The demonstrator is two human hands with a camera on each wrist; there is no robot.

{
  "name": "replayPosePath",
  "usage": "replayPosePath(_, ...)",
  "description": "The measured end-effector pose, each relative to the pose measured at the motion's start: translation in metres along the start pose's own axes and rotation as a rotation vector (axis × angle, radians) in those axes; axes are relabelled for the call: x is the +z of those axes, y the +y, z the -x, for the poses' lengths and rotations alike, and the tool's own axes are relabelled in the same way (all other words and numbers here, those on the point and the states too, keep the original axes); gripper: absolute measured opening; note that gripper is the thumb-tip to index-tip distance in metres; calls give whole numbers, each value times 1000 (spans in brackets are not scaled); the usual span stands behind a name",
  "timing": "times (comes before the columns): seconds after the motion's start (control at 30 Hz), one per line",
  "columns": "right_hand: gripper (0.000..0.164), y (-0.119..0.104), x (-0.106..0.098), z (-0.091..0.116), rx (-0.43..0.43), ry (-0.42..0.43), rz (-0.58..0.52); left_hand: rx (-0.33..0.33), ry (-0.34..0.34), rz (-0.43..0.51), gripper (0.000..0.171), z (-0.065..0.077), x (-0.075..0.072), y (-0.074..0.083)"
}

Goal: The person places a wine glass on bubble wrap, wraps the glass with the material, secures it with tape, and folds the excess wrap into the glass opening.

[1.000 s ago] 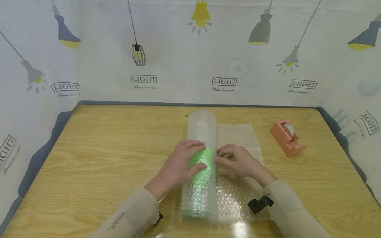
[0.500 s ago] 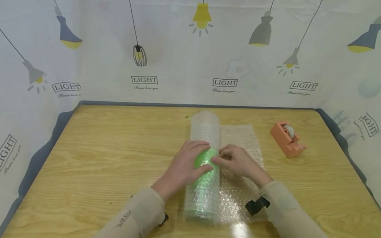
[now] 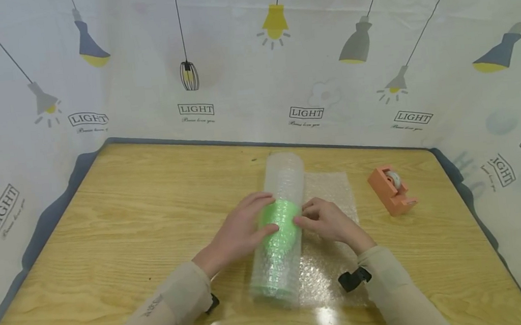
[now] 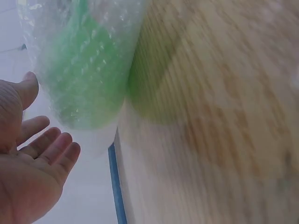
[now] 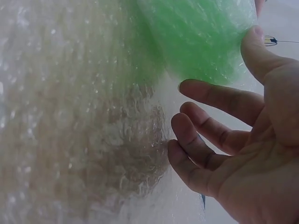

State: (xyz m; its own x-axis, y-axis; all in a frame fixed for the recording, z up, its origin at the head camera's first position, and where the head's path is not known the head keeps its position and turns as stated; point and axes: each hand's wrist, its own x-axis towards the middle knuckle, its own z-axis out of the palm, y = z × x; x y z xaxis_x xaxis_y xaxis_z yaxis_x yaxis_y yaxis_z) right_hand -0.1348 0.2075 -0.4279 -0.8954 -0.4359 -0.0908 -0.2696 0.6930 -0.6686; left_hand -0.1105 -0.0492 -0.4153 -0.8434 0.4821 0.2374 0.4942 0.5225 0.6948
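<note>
A green rounded object [image 3: 280, 227], its kind blurred by the wrap, lies inside a roll of bubble wrap [image 3: 284, 176] in the middle of the table. My left hand [image 3: 240, 230] is at the roll's left side, thumb and fingertips right at its surface, fingers spread and relaxed in the left wrist view. From the right, my right hand [image 3: 331, 220] has its thumb against the roll. In the right wrist view its other fingers [image 5: 219, 98] are loosely bent beside the wrap. A flat tail of bubble wrap [image 3: 329, 187] stretches out under the right hand.
An orange tape dispenser [image 3: 391, 190] with a roll of tape stands on the wooden table [image 3: 152, 191], right of the wrap. A white printed curtain [image 3: 245, 82] surrounds the table at the back and sides.
The wrapped roll has rolled slightly to the right over the flat tail. My left hand has moved right with it, then drawn back a little to the left; the right hand stays nearly in place.
</note>
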Motion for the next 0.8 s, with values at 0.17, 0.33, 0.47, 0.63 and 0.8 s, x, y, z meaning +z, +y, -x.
replayPosePath(0.17, 30, 0, 0, 1, -16, 3, -17, -60, -39, 1, 64, 4, -5, -9)
replayPosePath(0.33, 29, -1, 2, 0, -28, 18, -31, -68, -64, -11, 64, 6, -5, -13)
replayPosePath(0.47, 29, -2, 3, 0, -18, 17, -42, -67, -65, -7, 64, 7, -5, -14)
replayPosePath(0.63, 30, -1, 3, 2, -5, 1, -39, -60, -47, -6, 64, 7, -3, -10)
replayPosePath(0.8, 30, -1, 1, 3, -15, 0, -18, -50, -40, -14, 64, 5, -1, -9)
